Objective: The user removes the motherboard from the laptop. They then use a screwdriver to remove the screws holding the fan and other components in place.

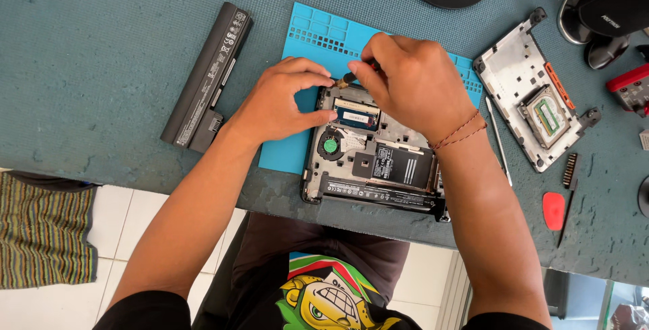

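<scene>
My left hand [280, 100] rests on the upper left corner of the opened laptop base [375, 151], fingers curled, thumb and forefinger pinched near the brass tip of a screwdriver [349, 78]. My right hand [412, 80] is closed around the screwdriver's dark handle, tool angled down to the laptop's top edge; most of the handle is hidden under my fingers. The two hands sit close together, almost touching over that corner. The laptop lies bottom-up, cover off, with a green-hubbed fan [330, 145], a memory slot and a black labelled plate showing; it rests half on a blue work mat [324, 32] and overhangs the near edge of the teal bench [101, 66]. A long black battery [209, 76] lies well left of the mat. To the right lies the removed grey cover panel [534, 100], with a thin white stylus [499, 140] between it and the laptop. Near the panel: a small black brush [569, 181] and a red pry pick [553, 210]. A red thread bracelet is on my right wrist.
</scene>
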